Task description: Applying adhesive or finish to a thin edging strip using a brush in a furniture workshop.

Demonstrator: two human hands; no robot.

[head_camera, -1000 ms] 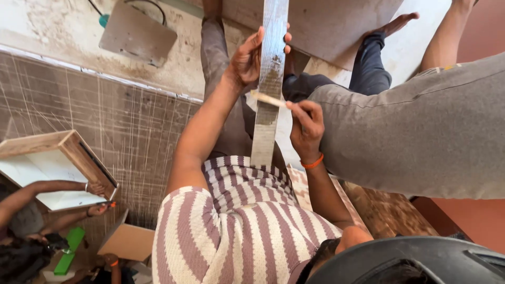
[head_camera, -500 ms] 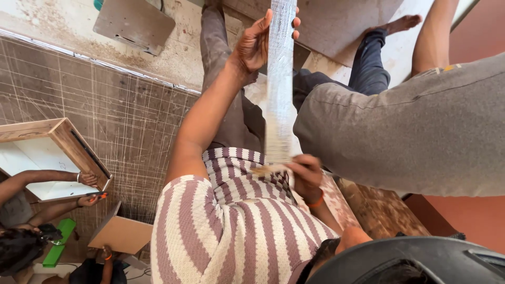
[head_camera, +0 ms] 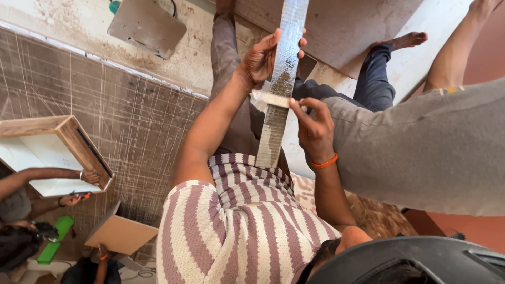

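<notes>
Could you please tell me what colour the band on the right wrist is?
The wristband is orange, seen best in the head view, below the right hand.

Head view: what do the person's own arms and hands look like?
Both arms are bare below a knitted shirt striped maroon and white. An orange band circles the wrist of the right hand; the left hand wears nothing visible.

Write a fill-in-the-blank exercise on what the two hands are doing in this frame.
1. The left hand grips a long flat strip whose colour is ___.
2. The fingers of the right hand hold a small pale block against the ___.
3. The thin wristband on the right wrist is ___.
4. The maroon-and-white knit shirt has a ___ pattern.

Missing words: grey; strip; orange; striped.
</notes>
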